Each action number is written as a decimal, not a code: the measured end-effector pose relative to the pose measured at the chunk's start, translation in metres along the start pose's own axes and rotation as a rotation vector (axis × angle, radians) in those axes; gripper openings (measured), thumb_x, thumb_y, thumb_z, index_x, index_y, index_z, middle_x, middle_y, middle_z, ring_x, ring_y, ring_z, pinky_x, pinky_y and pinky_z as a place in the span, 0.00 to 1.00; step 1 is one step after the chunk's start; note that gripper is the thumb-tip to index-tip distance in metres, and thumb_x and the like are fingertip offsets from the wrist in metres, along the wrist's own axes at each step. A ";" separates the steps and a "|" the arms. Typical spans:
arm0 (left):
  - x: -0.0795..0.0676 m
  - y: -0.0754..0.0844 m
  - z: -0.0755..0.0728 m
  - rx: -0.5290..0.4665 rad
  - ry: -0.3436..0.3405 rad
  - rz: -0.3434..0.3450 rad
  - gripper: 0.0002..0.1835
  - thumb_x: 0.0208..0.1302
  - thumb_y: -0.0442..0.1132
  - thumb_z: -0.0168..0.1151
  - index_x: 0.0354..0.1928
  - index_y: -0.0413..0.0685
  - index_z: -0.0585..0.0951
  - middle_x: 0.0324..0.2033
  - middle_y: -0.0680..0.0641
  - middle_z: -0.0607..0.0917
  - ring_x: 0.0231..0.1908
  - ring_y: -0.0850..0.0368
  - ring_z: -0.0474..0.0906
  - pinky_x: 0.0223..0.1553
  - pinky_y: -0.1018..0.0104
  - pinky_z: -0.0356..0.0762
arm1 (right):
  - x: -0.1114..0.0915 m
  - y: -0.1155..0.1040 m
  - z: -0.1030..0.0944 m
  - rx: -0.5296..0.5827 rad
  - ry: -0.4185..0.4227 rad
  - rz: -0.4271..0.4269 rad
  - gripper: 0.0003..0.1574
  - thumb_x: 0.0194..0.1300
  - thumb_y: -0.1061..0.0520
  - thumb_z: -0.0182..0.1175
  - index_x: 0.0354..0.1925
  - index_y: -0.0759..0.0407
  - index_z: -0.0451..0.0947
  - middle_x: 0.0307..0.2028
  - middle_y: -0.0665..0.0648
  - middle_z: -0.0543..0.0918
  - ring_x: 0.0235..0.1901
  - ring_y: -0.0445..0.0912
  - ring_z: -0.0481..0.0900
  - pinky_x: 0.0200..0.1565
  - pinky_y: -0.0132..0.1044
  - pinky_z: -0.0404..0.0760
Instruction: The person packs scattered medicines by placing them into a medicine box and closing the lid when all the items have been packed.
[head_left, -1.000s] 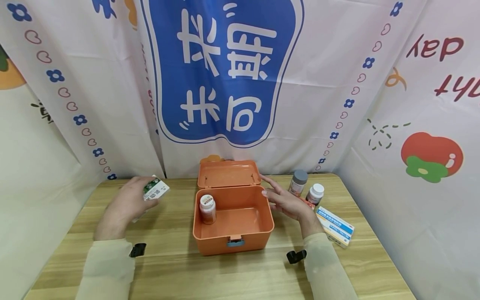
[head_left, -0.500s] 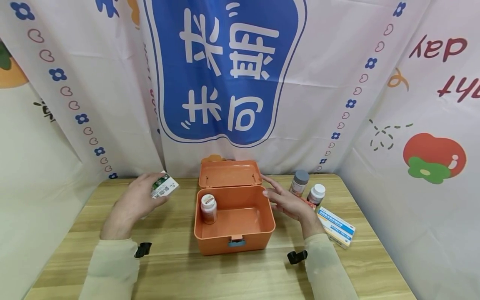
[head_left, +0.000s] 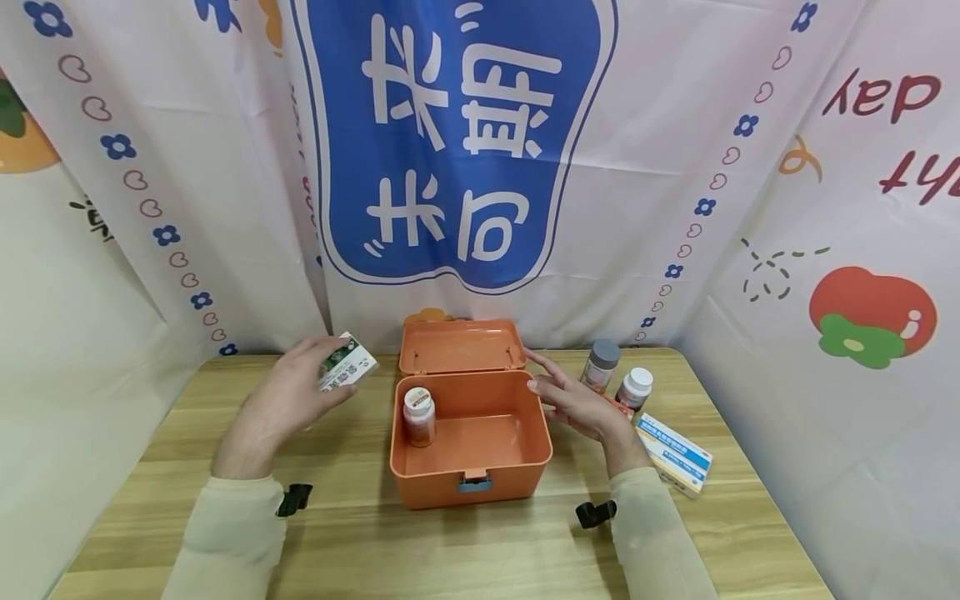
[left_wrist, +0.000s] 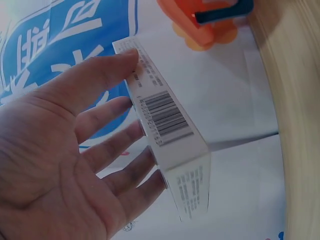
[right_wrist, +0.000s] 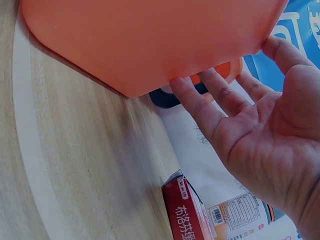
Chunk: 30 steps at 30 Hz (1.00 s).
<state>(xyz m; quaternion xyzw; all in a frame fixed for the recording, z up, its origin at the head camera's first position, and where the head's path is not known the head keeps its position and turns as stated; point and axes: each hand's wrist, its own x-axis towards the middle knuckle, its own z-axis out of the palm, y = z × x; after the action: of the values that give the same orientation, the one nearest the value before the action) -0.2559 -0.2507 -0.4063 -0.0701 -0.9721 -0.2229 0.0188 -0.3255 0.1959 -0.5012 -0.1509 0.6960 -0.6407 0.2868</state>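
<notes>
My left hand (head_left: 288, 396) pinches a white and green medicine box (head_left: 351, 367) above the table, left of the orange storage box (head_left: 431, 490). In the left wrist view the carton (left_wrist: 170, 120) shows a barcode, with the thumb on one face and fingertips along its edge. The storage box stands with its lid (head_left: 461, 346) tipped back against the cloth. Inside, at the left, is a white-capped pill bottle (head_left: 420, 421). Fingers extended, my right hand (head_left: 581, 408) touches the storage box's right side; the right wrist view shows its fingertips (right_wrist: 182, 87) at the orange wall.
Right of my right hand stand a grey-capped bottle (head_left: 600, 367) and a white-capped bottle (head_left: 634, 388). A red medicine box (right_wrist: 182, 207) lies near them, with a blue and white medicine box (head_left: 675, 454) in front. Printed cloth (head_left: 637, 125) hangs behind and beside the table.
My left hand has carried the medicine box rightward, closer to the storage box. The right hand has kept its place at the storage box's side.
</notes>
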 end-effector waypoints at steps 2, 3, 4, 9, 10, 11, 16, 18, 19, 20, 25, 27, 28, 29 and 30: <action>0.000 0.003 -0.001 -0.006 0.000 0.002 0.44 0.66 0.50 0.74 0.80 0.49 0.66 0.76 0.34 0.68 0.60 0.36 0.77 0.55 0.39 0.81 | 0.000 0.000 0.000 0.001 -0.002 -0.001 0.43 0.83 0.44 0.54 0.83 0.25 0.44 0.78 0.60 0.68 0.76 0.58 0.72 0.72 0.55 0.79; -0.001 0.005 -0.001 -0.010 0.001 0.003 0.44 0.66 0.50 0.73 0.80 0.50 0.66 0.76 0.34 0.68 0.61 0.36 0.77 0.55 0.39 0.81 | 0.000 0.000 0.000 0.000 -0.003 -0.001 0.44 0.83 0.44 0.54 0.83 0.24 0.44 0.78 0.60 0.68 0.76 0.58 0.72 0.72 0.55 0.79; -0.001 0.006 -0.001 -0.013 0.000 0.003 0.44 0.67 0.51 0.73 0.80 0.50 0.65 0.77 0.34 0.68 0.61 0.36 0.77 0.55 0.39 0.81 | 0.000 0.000 0.000 0.000 -0.004 0.000 0.44 0.83 0.44 0.54 0.83 0.24 0.44 0.79 0.60 0.67 0.76 0.58 0.71 0.72 0.54 0.79; -0.002 0.013 -0.001 -0.039 -0.005 0.012 0.43 0.69 0.54 0.70 0.81 0.53 0.65 0.79 0.38 0.66 0.61 0.38 0.76 0.56 0.41 0.81 | 0.000 0.000 0.000 -0.007 -0.002 0.008 0.44 0.82 0.43 0.55 0.83 0.23 0.44 0.80 0.60 0.66 0.76 0.58 0.71 0.72 0.53 0.79; -0.002 0.014 -0.001 -0.046 -0.008 0.014 0.43 0.70 0.55 0.70 0.81 0.54 0.64 0.79 0.38 0.65 0.62 0.39 0.76 0.57 0.41 0.81 | 0.000 0.000 0.000 -0.008 -0.001 0.011 0.43 0.82 0.43 0.55 0.83 0.22 0.45 0.79 0.59 0.66 0.76 0.58 0.72 0.72 0.53 0.80; -0.002 0.015 -0.001 -0.054 -0.010 0.018 0.43 0.70 0.56 0.69 0.81 0.54 0.64 0.79 0.39 0.65 0.63 0.39 0.76 0.57 0.41 0.81 | -0.001 0.000 0.000 -0.009 0.000 0.014 0.43 0.82 0.43 0.55 0.83 0.22 0.45 0.79 0.59 0.66 0.76 0.58 0.72 0.71 0.53 0.80; -0.003 0.023 0.001 -0.107 -0.001 0.061 0.42 0.69 0.58 0.70 0.80 0.57 0.66 0.79 0.42 0.67 0.65 0.40 0.75 0.60 0.39 0.80 | -0.002 -0.002 -0.001 -0.010 -0.001 0.026 0.43 0.82 0.43 0.55 0.82 0.20 0.46 0.79 0.57 0.67 0.76 0.56 0.72 0.72 0.53 0.79; -0.004 0.027 0.003 -0.131 0.007 0.078 0.41 0.68 0.58 0.71 0.79 0.59 0.67 0.78 0.44 0.68 0.65 0.41 0.76 0.61 0.40 0.80 | -0.002 -0.003 -0.002 -0.014 -0.007 0.025 0.43 0.82 0.43 0.55 0.82 0.20 0.45 0.79 0.57 0.67 0.76 0.56 0.72 0.73 0.53 0.79; -0.004 0.029 0.004 -0.141 0.009 0.085 0.41 0.68 0.59 0.71 0.79 0.60 0.68 0.78 0.45 0.69 0.64 0.42 0.76 0.60 0.40 0.81 | -0.002 -0.003 -0.002 -0.016 -0.010 0.025 0.43 0.82 0.43 0.55 0.82 0.21 0.45 0.79 0.57 0.67 0.76 0.56 0.72 0.73 0.53 0.78; -0.004 0.031 0.005 -0.148 0.011 0.087 0.41 0.68 0.60 0.71 0.79 0.61 0.68 0.78 0.46 0.69 0.64 0.43 0.76 0.60 0.41 0.81 | -0.002 -0.003 -0.002 -0.017 -0.011 0.027 0.43 0.82 0.43 0.55 0.82 0.20 0.45 0.79 0.56 0.67 0.76 0.55 0.72 0.73 0.53 0.78; -0.005 0.043 0.009 -0.171 0.022 0.121 0.41 0.67 0.62 0.71 0.79 0.65 0.68 0.77 0.48 0.70 0.63 0.45 0.77 0.59 0.42 0.82 | 0.000 -0.001 -0.003 -0.024 -0.020 0.020 0.43 0.83 0.43 0.54 0.82 0.21 0.44 0.79 0.57 0.67 0.75 0.55 0.72 0.73 0.54 0.78; -0.005 0.048 0.012 -0.179 0.028 0.141 0.40 0.67 0.60 0.72 0.78 0.65 0.69 0.77 0.48 0.70 0.64 0.44 0.77 0.60 0.42 0.82 | 0.000 -0.001 -0.003 -0.022 -0.021 0.018 0.43 0.83 0.44 0.54 0.82 0.21 0.44 0.79 0.57 0.67 0.75 0.55 0.73 0.73 0.53 0.78; -0.005 0.050 0.013 -0.183 0.028 0.149 0.40 0.66 0.58 0.73 0.78 0.66 0.69 0.77 0.49 0.71 0.64 0.45 0.77 0.61 0.42 0.82 | 0.000 -0.001 -0.003 -0.021 -0.021 0.018 0.43 0.83 0.44 0.54 0.82 0.21 0.44 0.78 0.57 0.67 0.75 0.54 0.73 0.73 0.53 0.79; -0.005 0.051 0.014 -0.185 0.026 0.157 0.40 0.66 0.57 0.73 0.78 0.66 0.69 0.77 0.49 0.71 0.64 0.45 0.77 0.61 0.41 0.82 | 0.000 -0.001 -0.003 -0.021 -0.022 0.018 0.43 0.83 0.44 0.54 0.83 0.22 0.44 0.78 0.57 0.67 0.75 0.54 0.73 0.73 0.53 0.79; -0.005 0.053 0.015 -0.188 0.025 0.163 0.40 0.66 0.56 0.74 0.78 0.67 0.69 0.77 0.50 0.71 0.64 0.45 0.77 0.61 0.42 0.83 | 0.000 -0.001 -0.003 -0.020 -0.022 0.017 0.43 0.83 0.44 0.54 0.82 0.22 0.44 0.78 0.57 0.67 0.74 0.54 0.74 0.73 0.53 0.79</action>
<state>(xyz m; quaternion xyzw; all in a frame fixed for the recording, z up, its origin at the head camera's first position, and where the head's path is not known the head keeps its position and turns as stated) -0.2430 -0.1971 -0.3975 -0.1475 -0.9378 -0.3115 0.0423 -0.3279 0.1980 -0.5001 -0.1547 0.7004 -0.6296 0.2986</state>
